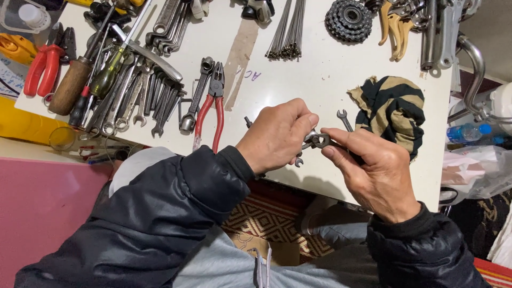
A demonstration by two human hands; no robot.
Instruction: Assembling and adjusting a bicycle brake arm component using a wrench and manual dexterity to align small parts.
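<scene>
My left hand (277,136) and my right hand (373,170) meet over the near edge of a white table (320,80). Between their fingertips they pinch a small dark metal part (319,141) with a ring-shaped end. The left hand's fingers are closed around one side of it, and a small wrench tip (298,161) pokes out below that hand. The right hand's thumb and forefinger grip the other side. A small open-ended spanner (344,118) lies on the table just behind the hands. Both sleeves are dark and padded.
Red-handled pliers (210,109) and a heap of spanners (141,98) lie at left, with a wooden-handled tool (69,85). Spokes (288,29) and a sprocket cluster (349,20) sit at the back. A striped rag (394,109) lies at right. Plastic bags (474,168) hang beyond the table's edge.
</scene>
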